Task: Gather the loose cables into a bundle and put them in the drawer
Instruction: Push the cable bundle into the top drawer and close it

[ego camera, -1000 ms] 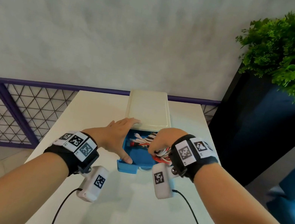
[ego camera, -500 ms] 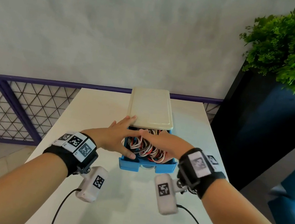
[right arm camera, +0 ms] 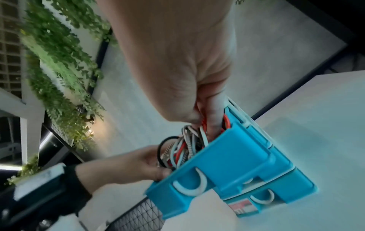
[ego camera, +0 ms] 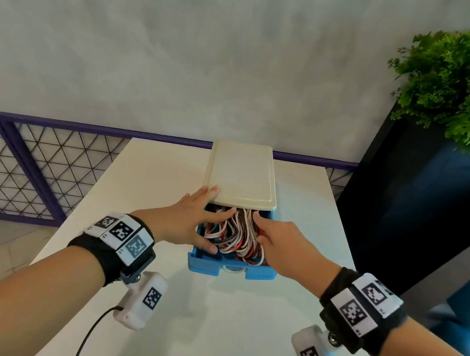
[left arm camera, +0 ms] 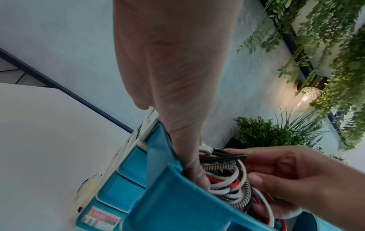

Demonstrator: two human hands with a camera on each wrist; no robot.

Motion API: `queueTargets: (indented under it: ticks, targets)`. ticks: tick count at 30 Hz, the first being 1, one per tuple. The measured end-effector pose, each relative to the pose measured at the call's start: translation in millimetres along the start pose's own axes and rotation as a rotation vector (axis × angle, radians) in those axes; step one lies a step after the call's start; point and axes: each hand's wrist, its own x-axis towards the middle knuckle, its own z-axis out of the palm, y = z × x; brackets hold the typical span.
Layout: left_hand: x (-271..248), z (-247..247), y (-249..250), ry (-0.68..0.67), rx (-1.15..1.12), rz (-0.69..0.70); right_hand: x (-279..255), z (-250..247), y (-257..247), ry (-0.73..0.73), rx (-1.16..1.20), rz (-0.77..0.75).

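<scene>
A tangle of white, red, black and braided cables [ego camera: 235,237] lies inside the pulled-out blue drawer [ego camera: 202,264] of a small cabinet with a cream top [ego camera: 242,173]. My left hand [ego camera: 185,222] is at the drawer's left side, its thumb inside along the wall, its fingers stretched over the cables, and the index touches the cream top's edge. From the right, my right hand [ego camera: 284,249] presses its fingers onto the cables [left arm camera: 227,179]. In the right wrist view its fingers dip among the red cables [right arm camera: 183,148] by the drawer wall [right arm camera: 227,156].
The cabinet stands at the far middle of a white table [ego camera: 165,172], with more blue drawers [left arm camera: 126,164] under the open one. A purple mesh railing [ego camera: 25,166] runs behind and to the left. A dark planter [ego camera: 410,208] with green plants stands at the right.
A second ago my right hand gripped the bundle at the drawer's front right. It has laid it inside and let go; now both hands lie spread on the cables.
</scene>
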Motion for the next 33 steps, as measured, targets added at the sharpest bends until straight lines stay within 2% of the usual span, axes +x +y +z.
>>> queueTargets:
  ticks: [6,11,13,15,18,21,27,31,33]
  targets:
    - [-2,-1,4,0.01,0.001,-0.017,11,11,-2,0.127,0.165,0.145]
    - [-2,-1,2,-0.002,0.009,-0.009,4,-10,8,0.104,0.057,0.185]
    - [-2,-1,2,-0.009,0.005,-0.012,0,-20,12,0.173,-0.146,0.117]
    - [-2,-2,4,-0.008,0.012,-0.015,-1,-18,17,0.219,-0.248,-0.03]
    - [-1,-2,5,-0.002,0.028,-0.007,-1,0,24,0.115,-0.021,-0.298]
    - [-1,-1,3,0.004,0.017,0.009,9,24,25,0.114,-0.006,-0.563]
    - [-5,0,6,0.022,-0.08,0.008,23,39,21,0.21,-0.073,-0.692]
    - [-8,-3,5,-0.03,-0.152,-0.016,31,41,17,0.178,-0.12,-0.759]
    - [-11,-8,7,-0.055,-0.163,-0.019,37,40,16,0.124,-0.116,-0.727]
